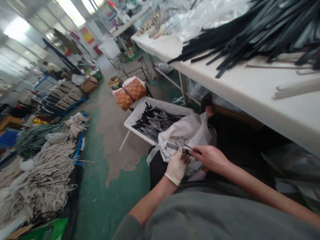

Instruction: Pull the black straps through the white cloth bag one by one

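holding a dark strip [173, 146] over the lap, the left hand [177, 166] and right hand [210, 158] are close together, neither of them released. the left hand, in a pale glove, grasps the strip with the thumb laid along its upper side; the strip's greyer end projects beyond that thumb. the right hand, bare, pinches dark material at the other end with its fingertips; blur hides whether this is one piece or two. just beyond both hands, a white sack [188, 127] is bunched across the lap and over the near end of a white bin [134, 112]. farther out from the hands, the bin contains a loose pile of black strips [154, 121]. past the bin is an orange checked cushion [132, 92], bound with a dark strap. to the right of the hands and higher, a white table [254, 84] bears a large heap of long black pieces [251, 33], with a few pale strips [301, 88] on its nearer side. well to the left of the hands, bundles of beige cord [47, 163] are piled low, and a green packet [45, 236] lies nearer the wearer.
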The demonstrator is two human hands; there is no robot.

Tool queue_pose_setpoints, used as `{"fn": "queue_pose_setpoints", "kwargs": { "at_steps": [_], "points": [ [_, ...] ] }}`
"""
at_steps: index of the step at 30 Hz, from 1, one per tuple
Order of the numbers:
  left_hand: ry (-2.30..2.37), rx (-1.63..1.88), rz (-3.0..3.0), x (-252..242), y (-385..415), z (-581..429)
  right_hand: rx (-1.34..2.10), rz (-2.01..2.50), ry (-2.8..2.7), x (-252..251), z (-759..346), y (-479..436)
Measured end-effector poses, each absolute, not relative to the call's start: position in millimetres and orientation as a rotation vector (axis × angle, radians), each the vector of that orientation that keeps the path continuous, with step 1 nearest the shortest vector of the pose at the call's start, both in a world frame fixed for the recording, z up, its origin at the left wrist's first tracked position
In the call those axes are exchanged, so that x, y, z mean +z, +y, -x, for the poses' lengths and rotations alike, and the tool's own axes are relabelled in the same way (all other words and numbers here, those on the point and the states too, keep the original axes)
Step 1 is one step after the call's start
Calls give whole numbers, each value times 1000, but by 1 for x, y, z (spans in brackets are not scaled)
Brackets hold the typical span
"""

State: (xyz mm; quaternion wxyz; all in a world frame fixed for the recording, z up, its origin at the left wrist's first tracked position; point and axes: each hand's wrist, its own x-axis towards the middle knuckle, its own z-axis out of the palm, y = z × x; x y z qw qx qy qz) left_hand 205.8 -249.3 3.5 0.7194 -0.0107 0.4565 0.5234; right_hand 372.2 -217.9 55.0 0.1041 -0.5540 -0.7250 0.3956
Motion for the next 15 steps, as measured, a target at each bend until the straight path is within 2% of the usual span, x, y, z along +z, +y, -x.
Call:
{"fn": "queue_pose_setpoints", "kwargs": {
  "at_steps": [2,4,10,15],
  "points": [
    [1024,1269,28,2,-245,-186,1504,1563,-2114,59,-378,-214],
    [1043,1370,23,2,-242,-165,1642,1509,-2122,60,-384,-209],
    [945,1393,-16,-6,-251,-177,1220,1517,-2291,47,-344,-196],
    [918,1513,-50,-9,-244,-169,1477,1408,-2214,26,-337,-199]
  ]
}}
